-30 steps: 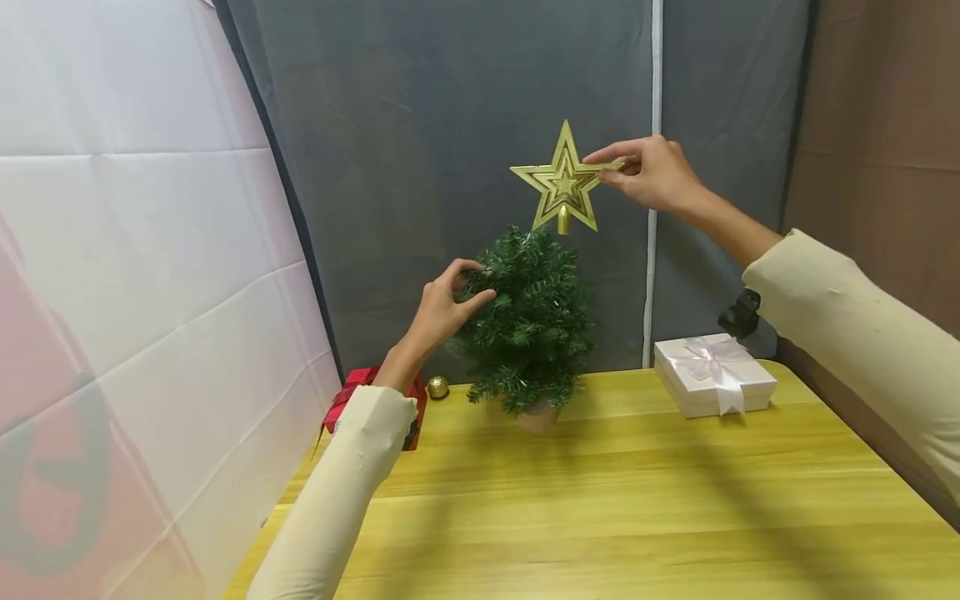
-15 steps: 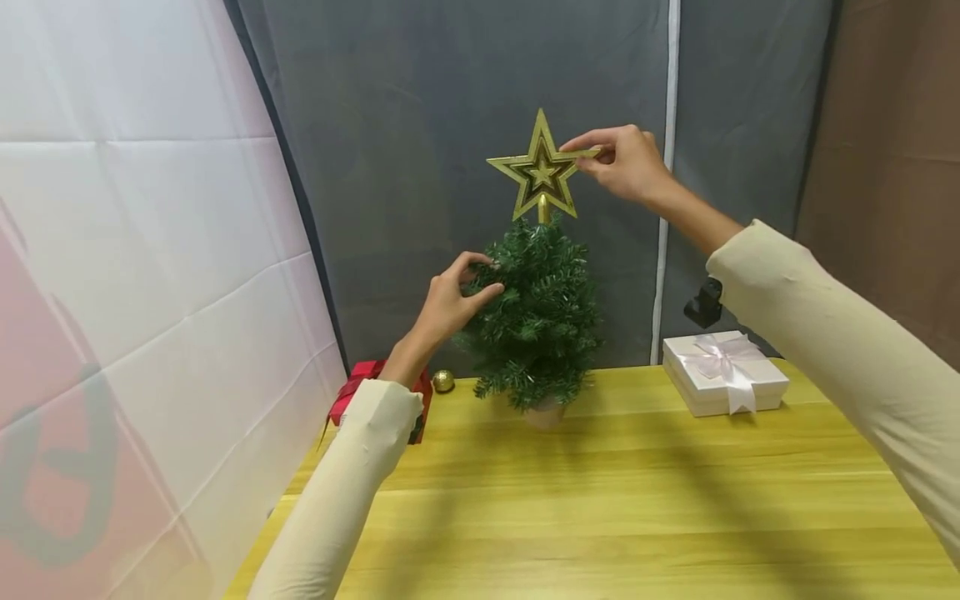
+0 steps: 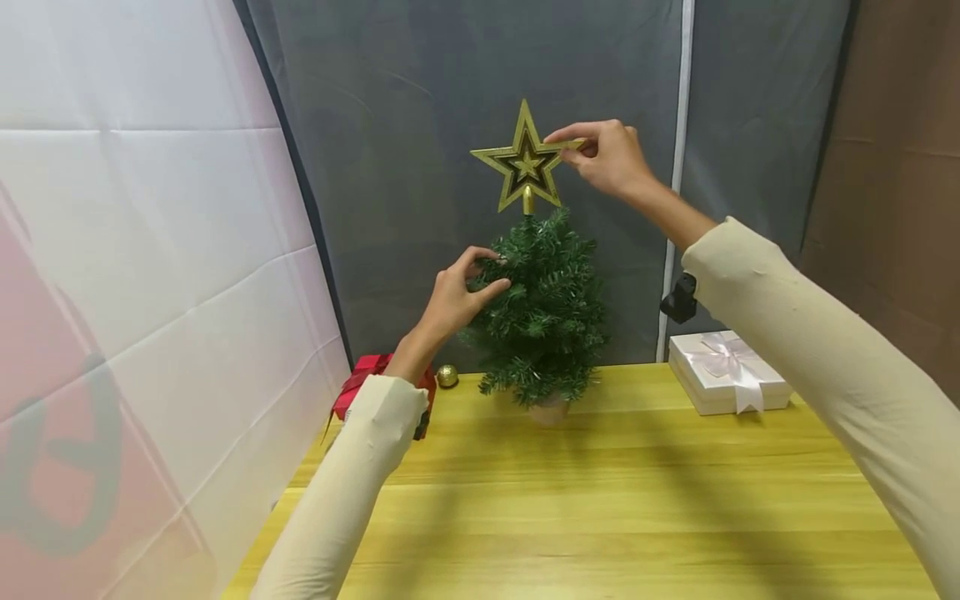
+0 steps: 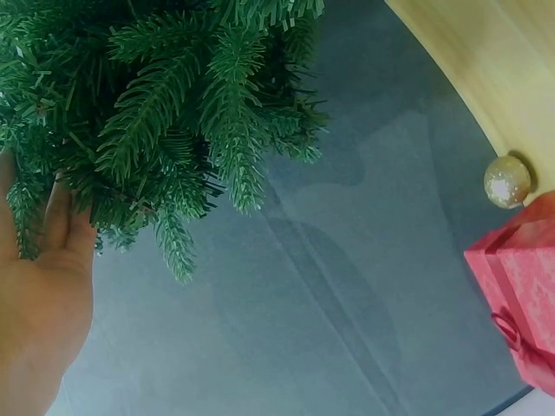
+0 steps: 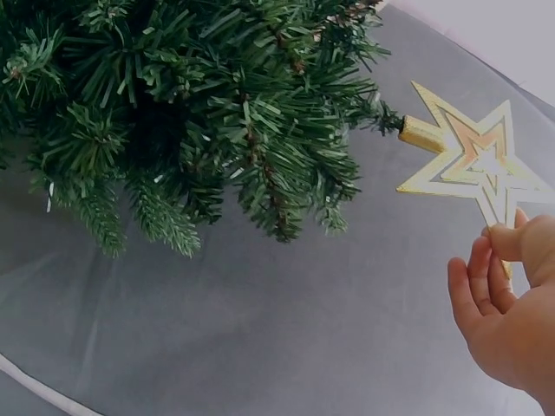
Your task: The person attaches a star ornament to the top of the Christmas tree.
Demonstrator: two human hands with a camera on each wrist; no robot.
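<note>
A small green artificial Christmas tree (image 3: 547,321) stands upright in a pale pot (image 3: 549,411). My right hand (image 3: 611,158) pinches one side point of a gold star tree topper (image 3: 527,164) between thumb and fingers. The star is upright over the tree, and its short tube (image 5: 422,134) meets the dark tip of the top branch in the right wrist view. How deep the tip sits in the tube cannot be seen. My left hand (image 3: 455,293) holds the upper left of the tree, fingers and thumb around the branches; foliage hides some fingertips (image 4: 56,212).
A red gift box (image 3: 367,375) lies at the table's back left, partly behind my left forearm, with a gold ball ornament (image 3: 447,377) beside it. At the back right sits a white ribboned box (image 3: 720,375). Grey curtain (image 3: 420,167) hangs behind the wooden table (image 3: 585,517).
The right hand has brought the star left and down, from above the tree's right side onto its tip. My left hand keeps its place at the tree, while the view has shifted slightly.
</note>
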